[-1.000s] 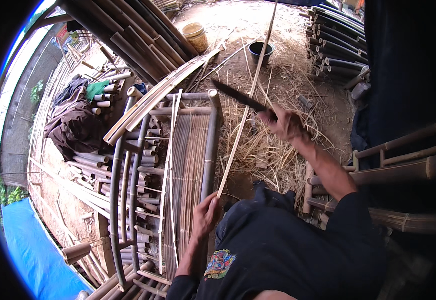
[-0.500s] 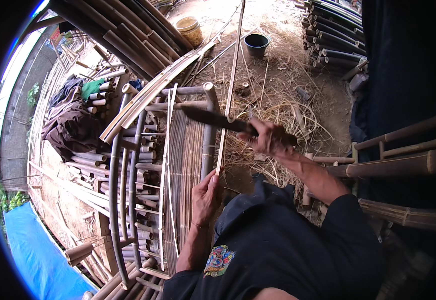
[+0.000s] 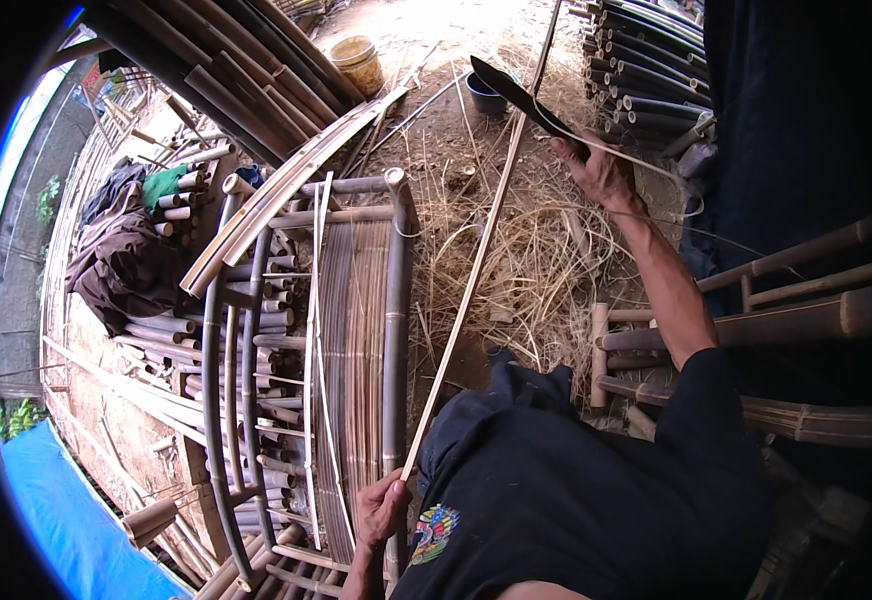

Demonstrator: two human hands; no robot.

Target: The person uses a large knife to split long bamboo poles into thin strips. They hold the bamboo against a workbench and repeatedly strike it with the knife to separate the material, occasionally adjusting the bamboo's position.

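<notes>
A long, thin bamboo strip [image 3: 476,270] slants from near my waist up toward the top of the view. My left hand [image 3: 381,510] is closed round its near end, low beside my shirt. Out ahead to the right, my right hand [image 3: 604,178] grips a large dark-bladed knife [image 3: 506,85] by its handle. The blade lies across the far part of the strip, pointing up and left. From around the blade a thin pale shaving [image 3: 661,168] curls out to the right, past my right hand.
A bamboo bench [image 3: 395,330] with a slatted seat stands at my left. Split bamboo lengths [image 3: 296,190] rest across its far end. Shavings [image 3: 526,250] litter the ground. Beyond are a black bucket [image 3: 486,100], a yellowish bucket [image 3: 356,65] and stacked poles [image 3: 646,80]; bamboo furniture [image 3: 776,325] stands right.
My right hand and the knife have moved away and to the right along the strip. My left hand has drawn back toward me with the near end. A long shaving now trails at right.
</notes>
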